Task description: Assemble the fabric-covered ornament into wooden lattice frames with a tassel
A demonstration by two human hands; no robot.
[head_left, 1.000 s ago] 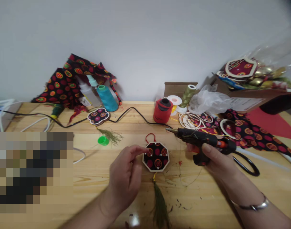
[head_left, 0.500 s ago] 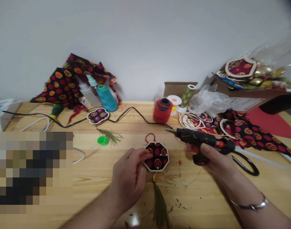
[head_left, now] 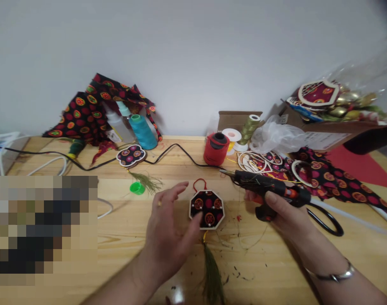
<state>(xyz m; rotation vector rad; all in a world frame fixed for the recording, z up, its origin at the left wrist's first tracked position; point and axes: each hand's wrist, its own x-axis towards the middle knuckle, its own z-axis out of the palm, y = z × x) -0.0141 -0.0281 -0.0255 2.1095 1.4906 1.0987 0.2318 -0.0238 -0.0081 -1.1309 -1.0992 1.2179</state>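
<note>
An octagonal ornament [head_left: 207, 209] covered in black fabric with red circles lies flat on the wooden table [head_left: 276, 271], a red loop at its top and a green tassel [head_left: 212, 273] below. My left hand [head_left: 170, 231] hovers at its left edge, fingers spread, thumb touching the ornament's lower left side. My right hand [head_left: 276, 212] grips a black hot glue gun [head_left: 263, 186] by its handle, the nozzle pointing left, just right of the ornament.
A red thread spool [head_left: 216, 148], teal spool [head_left: 143, 131], glue bottles [head_left: 119, 123], patterned fabric [head_left: 95, 108] and a second ornament [head_left: 131, 155] sit behind. Black scissors [head_left: 327, 220], wooden rings and fabric pieces lie right. A green cap [head_left: 137, 187] and cables are left.
My left hand lifted its fingertips off the ornament's left edge and opened, fingers now spread. The glue gun stayed nearly still.
</note>
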